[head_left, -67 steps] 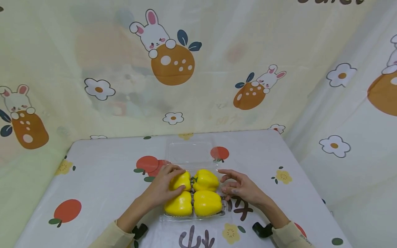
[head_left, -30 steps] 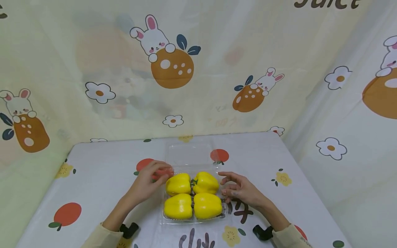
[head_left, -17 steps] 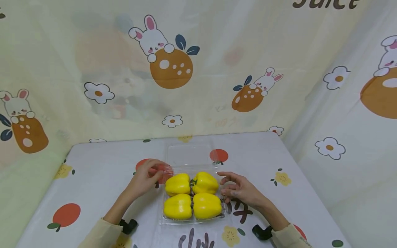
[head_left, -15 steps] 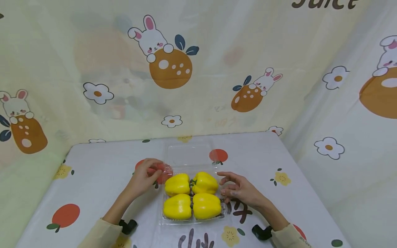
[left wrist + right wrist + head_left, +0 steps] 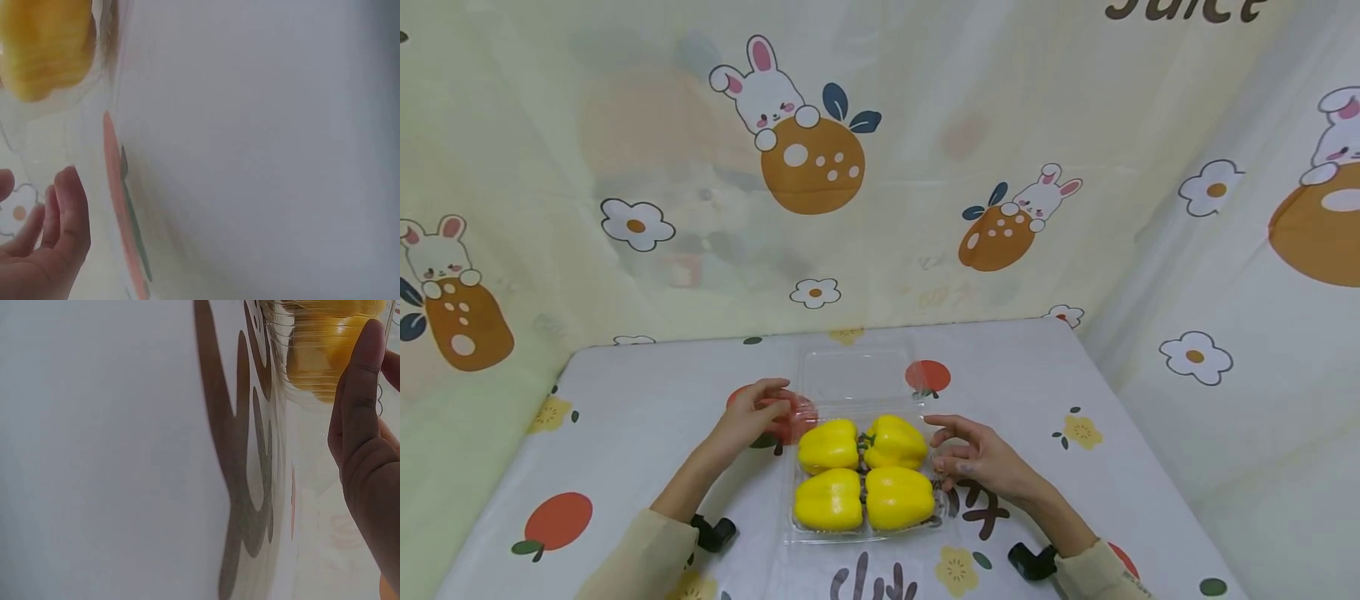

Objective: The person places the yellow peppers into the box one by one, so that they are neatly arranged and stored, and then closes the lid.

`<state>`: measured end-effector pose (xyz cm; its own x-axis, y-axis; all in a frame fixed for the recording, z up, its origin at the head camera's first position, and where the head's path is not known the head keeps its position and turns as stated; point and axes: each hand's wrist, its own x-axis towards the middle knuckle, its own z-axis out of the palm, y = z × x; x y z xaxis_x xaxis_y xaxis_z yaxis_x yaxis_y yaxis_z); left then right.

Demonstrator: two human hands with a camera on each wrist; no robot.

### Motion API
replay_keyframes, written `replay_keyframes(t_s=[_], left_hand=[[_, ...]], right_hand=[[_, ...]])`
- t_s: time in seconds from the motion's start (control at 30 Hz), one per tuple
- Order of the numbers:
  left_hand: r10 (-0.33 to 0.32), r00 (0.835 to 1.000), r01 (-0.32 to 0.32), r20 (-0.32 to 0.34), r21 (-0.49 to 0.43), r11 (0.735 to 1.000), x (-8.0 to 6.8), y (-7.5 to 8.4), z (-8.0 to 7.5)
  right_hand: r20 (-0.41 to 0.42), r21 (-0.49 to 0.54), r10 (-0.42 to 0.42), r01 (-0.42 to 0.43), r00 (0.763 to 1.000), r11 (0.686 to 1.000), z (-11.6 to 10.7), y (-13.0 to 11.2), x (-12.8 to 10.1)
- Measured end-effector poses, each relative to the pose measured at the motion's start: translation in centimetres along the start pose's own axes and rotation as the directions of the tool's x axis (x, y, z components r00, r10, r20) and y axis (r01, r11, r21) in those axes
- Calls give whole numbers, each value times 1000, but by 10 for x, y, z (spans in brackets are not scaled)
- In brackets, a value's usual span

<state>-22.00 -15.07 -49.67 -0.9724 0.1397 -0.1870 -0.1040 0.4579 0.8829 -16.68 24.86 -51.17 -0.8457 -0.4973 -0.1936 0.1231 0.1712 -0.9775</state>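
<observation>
- On the surface [image 5: 625, 400], a clear tray [image 5: 865, 527] is sitting near the front middle, its open lid [image 5: 853, 375] lying flat behind it.
- Four yellow peppers [image 5: 865, 475] are sitting inside the tray in two rows of two, touching one another.
- Left hand [image 5: 752, 417] is resting just beside the tray's rear left corner, over a red fruit print; the fingers are loosely bent toward the hinge edge. Whether the tips are touching the plastic cannot be told.
- Left grip: relaxed, holding nothing visible. In the left wrist view the fingers [image 5: 69, 212] are showing slack and apart, with a pepper [image 5: 44, 44] behind the clear wall.
- Right hand [image 5: 981, 458] is lying at the tray's right side, fingers slightly curled and pointing at the rear right pepper.
- Right grip: loose, holding nothing. In the right wrist view a finger [image 5: 362, 394] is lying against or just beside the ribbed tray wall [image 5: 300, 356]; contact is not certain.
- Both sleeves are cream-coloured, each wrist carrying a black camera mount.
- Behind the surface, a curtain [image 5: 812, 158] printed with rabbits and flowers is hanging.
</observation>
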Motion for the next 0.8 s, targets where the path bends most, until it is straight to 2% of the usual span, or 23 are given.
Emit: replay_keyframes(t_s=[0.2, 0.4, 0.53, 0.8], left_hand=[[-98, 993, 107, 72, -136, 985, 13, -3, -4], [-117, 984, 146, 138, -229, 962, 25, -5, -7], [-125, 982, 161, 145, -271, 949, 28, -5, -7], [-136, 984, 166, 115, -313, 935, 32, -4, -7]], right_hand=[[11, 13, -5, 5, 1000, 1000, 0, 0, 1], [4, 15, -8, 8, 1000, 1000, -1, 1, 0], [7, 19, -14, 14, 1000, 1000, 0, 1, 0], [22, 24, -39, 38, 999, 999, 1, 2, 2]])
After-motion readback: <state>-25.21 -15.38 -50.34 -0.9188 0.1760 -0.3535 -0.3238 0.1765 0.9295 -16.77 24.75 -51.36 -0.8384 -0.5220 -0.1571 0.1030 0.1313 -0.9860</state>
